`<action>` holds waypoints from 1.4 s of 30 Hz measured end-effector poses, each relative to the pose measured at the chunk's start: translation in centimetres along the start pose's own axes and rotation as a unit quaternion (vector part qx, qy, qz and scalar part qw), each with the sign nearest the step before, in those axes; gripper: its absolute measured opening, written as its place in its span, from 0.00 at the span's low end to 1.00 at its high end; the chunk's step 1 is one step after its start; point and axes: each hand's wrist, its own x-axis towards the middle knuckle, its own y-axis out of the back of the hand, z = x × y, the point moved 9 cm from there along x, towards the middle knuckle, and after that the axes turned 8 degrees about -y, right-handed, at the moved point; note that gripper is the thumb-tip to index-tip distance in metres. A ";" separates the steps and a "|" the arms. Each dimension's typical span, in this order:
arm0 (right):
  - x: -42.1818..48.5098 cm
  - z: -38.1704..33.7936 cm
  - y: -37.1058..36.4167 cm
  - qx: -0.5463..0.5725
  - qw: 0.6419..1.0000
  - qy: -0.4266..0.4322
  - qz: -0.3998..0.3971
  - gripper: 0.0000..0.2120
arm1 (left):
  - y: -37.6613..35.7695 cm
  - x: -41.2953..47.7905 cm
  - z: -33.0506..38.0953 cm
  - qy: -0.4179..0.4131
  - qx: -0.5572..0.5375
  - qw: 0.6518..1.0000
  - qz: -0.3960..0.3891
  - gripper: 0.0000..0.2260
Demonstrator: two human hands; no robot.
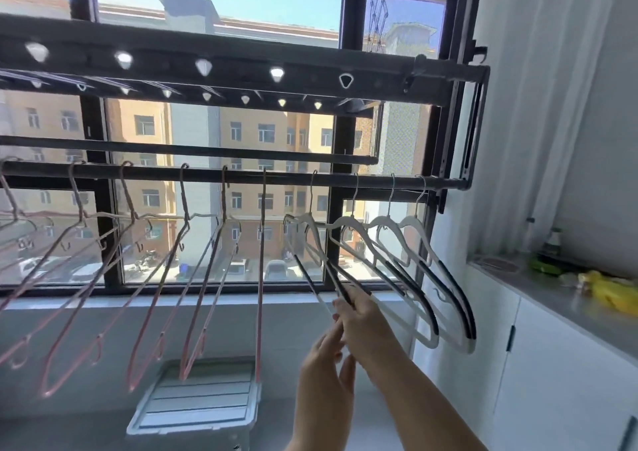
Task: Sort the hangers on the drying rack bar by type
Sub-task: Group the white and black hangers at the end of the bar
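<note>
Fingertips (345,300) of right hand (362,324) curled round the dark-padded lower arm of leftmost white hanger (307,219), gripping it low down, level with the windowsill (172,302). Hooked on the drying rack bar (158,173), body swung out at a tilt. Just to the right along the bar, three more white hangers (412,224) crowded together, the last close to the bar's end bracket (462,184) and the white wall. To the left, a bare stretch of bar, then six pink hangers (260,278), spaced apart and fanned out. Free bar only in that gap between pink and white. Left hand (324,374) below the right, fingers straight and loosely apart, holding nothing, tips up against the right hand's underside; contact with the hanger unclear. Both forearms reaching up from the lower right. Lower down, a grey crate (196,405) under the pink hangers; at the right edge, a counter (552,295) with a yellow bag (611,293)
</note>
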 end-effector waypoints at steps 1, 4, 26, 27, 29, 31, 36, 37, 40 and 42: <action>-0.5 -0.4 0.4 -0.046 0.999 0.022 0.010 0.20 | 0.1 -0.2 0.1 0.000 -0.001 1.000 0.003 0.27; -2.8 -3.4 4.3 -0.178 0.965 0.136 0.137 0.22 | 1.0 -0.7 1.5 -0.051 0.029 0.997 0.045 0.31; 1.7 3.2 6.6 0.056 0.996 -0.070 -0.006 0.17 | -6.4 -3.4 5.2 -0.055 -0.042 0.992 -0.109 0.26; 1.9 3.0 6.4 0.043 0.997 -0.065 -0.008 0.18 | -6.4 -3.4 5.1 -0.055 -0.041 0.992 -0.111 0.26; 2.1 2.7 6.1 0.020 0.998 -0.058 -0.006 0.18 | -6.3 -3.4 4.9 -0.055 -0.033 0.992 -0.108 0.27; 2.3 2.5 5.7 0.057 0.997 -0.051 -0.008 0.15 | -6.1 -3.4 4.5 -0.049 -0.024 0.993 -0.103 0.28; 2.3 1.9 4.8 0.150 0.987 -0.043 -0.026 0.11 | -5.5 -3.0 4.0 -0.034 -0.015 0.995 -0.097 0.33; 2.4 1.9 4.7 0.155 0.987 -0.043 -0.026 0.10 | -5.4 -2.8 4.0 -0.032 -0.014 0.995 -0.094 0.34; 2.4 1.8 4.8 0.148 0.988 -0.043 -0.020 0.10 | -5.1 -2.6 4.0 -0.023 -0.006 0.996 -0.089 0.33; 2.5 1.9 5.2 0.149 0.988 -0.040 -0.009 0.11 | -5.2 -2.6 4.0 -0.013 -0.002 0.996 -0.091 0.32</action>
